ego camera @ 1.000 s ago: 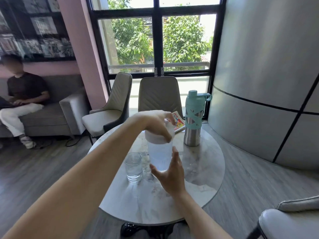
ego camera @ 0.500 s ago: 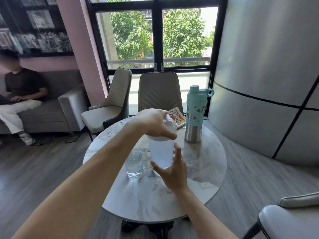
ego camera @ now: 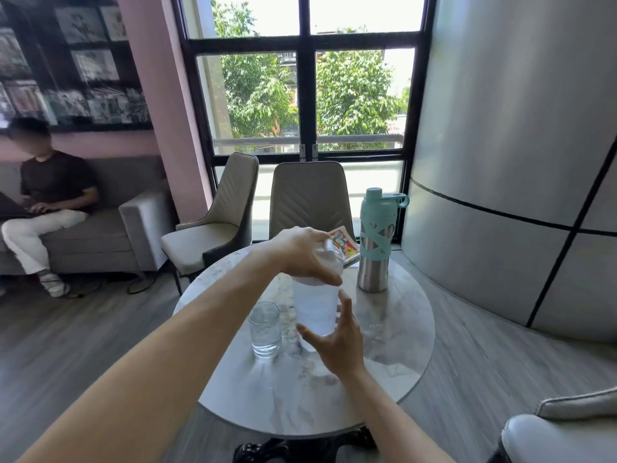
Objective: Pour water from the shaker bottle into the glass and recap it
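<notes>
A translucent shaker bottle [ego camera: 315,310] stands upright on the round marble table [ego camera: 394,355], near its middle. My left hand [ego camera: 305,253] grips its white cap [ego camera: 330,262] from above. My right hand [ego camera: 337,339] sits at the bottle's lower right side, fingers spread, thumb and fingertips at or just off the wall. A short clear glass [ego camera: 265,329] with some water in it stands just left of the bottle, close to it.
A steel bottle with a teal lid and sleeve [ego camera: 375,242] stands at the table's far right. A colourful card [ego camera: 344,243] lies behind my left hand. Two beige chairs [ego camera: 309,198] stand behind the table. A person [ego camera: 46,198] sits on the left sofa. A white seat [ego camera: 561,432] is at bottom right.
My left hand has stayed on the cap and my right hand has stayed at the bottle's side. The camera view has shifted slightly; the bottle and glass have not moved on the table.
</notes>
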